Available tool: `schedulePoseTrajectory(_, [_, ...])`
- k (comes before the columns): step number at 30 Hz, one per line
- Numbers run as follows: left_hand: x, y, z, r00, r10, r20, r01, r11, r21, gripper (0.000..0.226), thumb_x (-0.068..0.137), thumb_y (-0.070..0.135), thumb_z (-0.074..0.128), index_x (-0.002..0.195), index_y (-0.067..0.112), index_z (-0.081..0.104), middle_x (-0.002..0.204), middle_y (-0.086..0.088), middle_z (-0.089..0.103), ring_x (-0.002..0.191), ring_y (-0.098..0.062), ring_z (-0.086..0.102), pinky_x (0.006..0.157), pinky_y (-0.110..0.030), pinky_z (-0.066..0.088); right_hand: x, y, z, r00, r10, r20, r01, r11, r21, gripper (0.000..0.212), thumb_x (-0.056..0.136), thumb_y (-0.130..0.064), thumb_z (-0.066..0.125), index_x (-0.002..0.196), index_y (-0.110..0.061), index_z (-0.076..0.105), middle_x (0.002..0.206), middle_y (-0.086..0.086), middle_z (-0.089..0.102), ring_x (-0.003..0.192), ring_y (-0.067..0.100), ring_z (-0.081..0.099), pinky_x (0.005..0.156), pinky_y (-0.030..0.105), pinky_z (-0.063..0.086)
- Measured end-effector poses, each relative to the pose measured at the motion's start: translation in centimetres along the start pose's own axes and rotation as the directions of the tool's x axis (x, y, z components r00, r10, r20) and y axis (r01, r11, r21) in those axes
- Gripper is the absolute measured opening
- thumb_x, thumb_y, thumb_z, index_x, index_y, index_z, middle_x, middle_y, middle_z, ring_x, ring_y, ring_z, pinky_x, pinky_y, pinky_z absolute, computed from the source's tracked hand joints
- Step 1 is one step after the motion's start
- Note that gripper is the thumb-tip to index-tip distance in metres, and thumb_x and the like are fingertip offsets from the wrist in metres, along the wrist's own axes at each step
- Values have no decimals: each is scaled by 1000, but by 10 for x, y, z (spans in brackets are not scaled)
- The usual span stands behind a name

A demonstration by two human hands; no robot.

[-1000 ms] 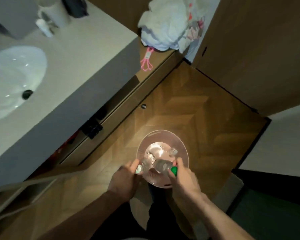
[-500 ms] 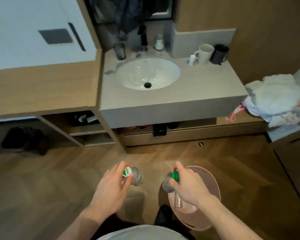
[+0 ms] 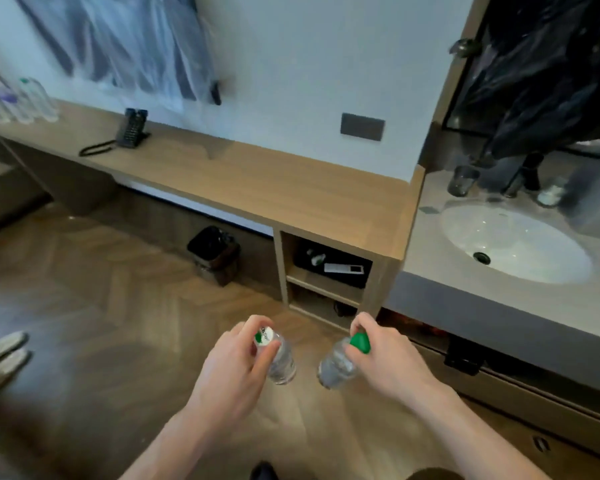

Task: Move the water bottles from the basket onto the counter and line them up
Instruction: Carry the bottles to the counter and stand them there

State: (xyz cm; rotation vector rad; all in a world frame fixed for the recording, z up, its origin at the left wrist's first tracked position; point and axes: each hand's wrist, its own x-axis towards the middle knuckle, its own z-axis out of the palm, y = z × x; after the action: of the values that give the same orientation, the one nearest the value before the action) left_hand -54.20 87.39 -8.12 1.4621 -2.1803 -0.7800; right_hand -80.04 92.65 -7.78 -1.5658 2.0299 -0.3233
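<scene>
My left hand grips a clear water bottle by its white-and-green cap, and the bottle hangs below my fingers. My right hand holds a second clear water bottle by its green cap. Both bottles hang over the wooden floor, in front of the long wooden counter. At the counter's far left end stand several water bottles in a row. The basket is out of view.
A black desk phone sits on the counter. To the right lies a grey vanity with a white sink and a glass. A dark waste bin stands under the counter, beside an open shelf unit. Slippers lie at left.
Both hands lifted a bottle each out of the pink basket. My view swung left from the sink to the wooden counter, and the basket dropped out of sight.
</scene>
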Motion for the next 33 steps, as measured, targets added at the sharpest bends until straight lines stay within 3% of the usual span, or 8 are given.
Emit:
schedulePoseTrajectory(6, [9,-70,-88,990,-92,-108,97,994,47,13,103,49,49,116,45,48,99,25,54,93,-6,55,74,-16,39,62,-113,27,986,-158,51,161,985,-58,19,100,-51,58,100,-37,46,81,-6,63,70,12,61,59,33,48])
schedulePoseTrajectory(10, [24,-101,-135,965,-169,-199,178,984,25,10,103,48,52,111,43,50,88,19,54,87,0,54,69,-14,38,100,-174,30,960,-266,92,275,955,-111,20,101,-53,57,103,-36,47,80,-5,64,67,10,60,53,24,38])
schedulePoseTrajectory(15, [55,-142,-184,934,-237,-268,251,968,19,8,102,46,54,107,41,51,82,16,56,89,7,53,65,-13,37,162,-245,34,918,-369,144,388,911,-142,23,101,-56,58,106,-36,48,80,-9,62,66,7,59,54,19,37])
schedulePoseTrajectory(24, [162,-218,-252,875,-345,-341,372,928,14,12,102,49,52,108,39,50,81,15,57,85,1,55,65,-18,38,312,-345,38,840,-475,262,515,851,-105,16,102,-51,58,106,-37,52,75,-8,60,60,8,56,50,18,35])
schedulePoseTrajectory(30, [228,-256,-302,795,-446,-410,474,880,-38,13,102,49,53,110,39,50,84,15,59,86,3,57,61,-14,36,419,-423,33,767,-554,322,606,791,-81,15,100,-49,57,102,-36,52,78,-3,64,64,14,61,55,25,38])
schedulePoseTrajectory(33, [250,-281,-324,755,-486,-439,512,856,-68,11,102,47,53,110,39,50,83,15,59,80,1,59,59,-13,35,464,-466,40,731,-588,347,651,753,-94,17,98,-51,56,102,-35,52,79,-2,66,67,17,63,58,36,48])
